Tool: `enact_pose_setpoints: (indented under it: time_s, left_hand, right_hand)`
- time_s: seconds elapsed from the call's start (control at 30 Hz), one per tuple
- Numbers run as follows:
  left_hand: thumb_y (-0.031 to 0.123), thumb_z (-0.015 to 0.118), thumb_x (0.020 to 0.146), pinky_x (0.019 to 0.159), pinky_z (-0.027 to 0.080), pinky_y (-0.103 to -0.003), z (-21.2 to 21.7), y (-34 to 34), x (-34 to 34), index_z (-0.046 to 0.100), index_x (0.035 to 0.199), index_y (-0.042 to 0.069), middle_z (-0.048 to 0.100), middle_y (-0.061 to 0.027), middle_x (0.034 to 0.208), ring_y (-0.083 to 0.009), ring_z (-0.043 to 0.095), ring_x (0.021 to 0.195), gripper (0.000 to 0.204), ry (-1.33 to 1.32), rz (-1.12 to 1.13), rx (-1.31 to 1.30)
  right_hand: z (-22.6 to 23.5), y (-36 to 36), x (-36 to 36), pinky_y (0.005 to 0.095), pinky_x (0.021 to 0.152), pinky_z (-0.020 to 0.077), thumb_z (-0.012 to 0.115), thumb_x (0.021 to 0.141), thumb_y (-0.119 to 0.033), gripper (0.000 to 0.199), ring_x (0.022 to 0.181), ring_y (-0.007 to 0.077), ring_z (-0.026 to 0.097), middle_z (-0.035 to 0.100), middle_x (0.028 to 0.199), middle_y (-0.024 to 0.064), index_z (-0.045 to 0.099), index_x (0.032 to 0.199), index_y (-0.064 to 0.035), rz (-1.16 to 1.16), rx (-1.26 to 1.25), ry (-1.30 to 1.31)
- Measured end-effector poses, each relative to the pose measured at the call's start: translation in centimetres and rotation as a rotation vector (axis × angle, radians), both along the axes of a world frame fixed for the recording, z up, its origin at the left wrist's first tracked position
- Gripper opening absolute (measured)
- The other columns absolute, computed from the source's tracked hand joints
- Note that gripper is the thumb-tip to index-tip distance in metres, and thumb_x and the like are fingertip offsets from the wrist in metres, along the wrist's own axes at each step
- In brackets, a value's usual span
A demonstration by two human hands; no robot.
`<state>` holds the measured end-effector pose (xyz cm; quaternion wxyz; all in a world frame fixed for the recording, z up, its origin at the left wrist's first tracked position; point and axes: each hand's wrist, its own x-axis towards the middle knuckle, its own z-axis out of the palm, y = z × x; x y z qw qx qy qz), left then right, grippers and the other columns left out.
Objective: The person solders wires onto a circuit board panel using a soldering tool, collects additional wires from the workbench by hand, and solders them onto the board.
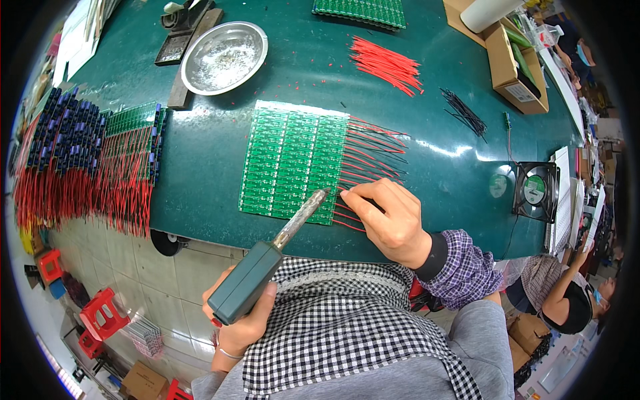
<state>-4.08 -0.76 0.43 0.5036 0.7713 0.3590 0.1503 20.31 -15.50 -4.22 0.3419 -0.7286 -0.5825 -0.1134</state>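
Two hands busy in the head view: left hand (243,327) wrapped around a soldering iron (270,260), its tip touching the lower right corner of the green circuit board panel (293,160) on the counter (213,153). Right hand (393,220) pinches a red wire (350,200) right beside that tip. Fingers that close to hot metal could get burned, or a slip could bridge neighbouring pads.
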Motion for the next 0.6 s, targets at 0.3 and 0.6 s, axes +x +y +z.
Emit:
enact_pose_setpoints:
  time_s: [0.3, 0.6]
  left_hand:
    - [0.003, 0.079, 0.074, 0.064, 0.055, -0.03, 0.5, 0.1, 0.9, 0.072, 0.096, -0.007, 0.071, -0.0163, 0.089, -0.0214, 0.07, 0.073, 0.026, -0.015, -0.055, 0.017]
    - [0.003, 0.078, 0.073, 0.061, 0.054, -0.03, 0.5, 0.3, 1.2, 0.071, 0.091, -0.004, 0.07, -0.0144, 0.086, -0.0219, 0.068, 0.068, 0.021, -0.004, -0.13, 0.097]
  right_hand:
    - [0.1, 0.0, 0.0, 0.0297, 0.057, 0.0487, 0.069, 0.067, -0.003, 0.027, 0.068, 0.0182, 0.061, 0.064, 0.086, 0.0075, 0.07, 0.093, 0.001, -0.001, 0.005, -0.011]
    - [0.1, 0.0, 0.0, 0.0299, 0.057, 0.0482, 0.068, 0.068, -0.004, 0.027, 0.068, 0.0182, 0.061, 0.064, 0.085, 0.0073, 0.069, 0.094, 0.001, -0.001, 0.001, -0.017]
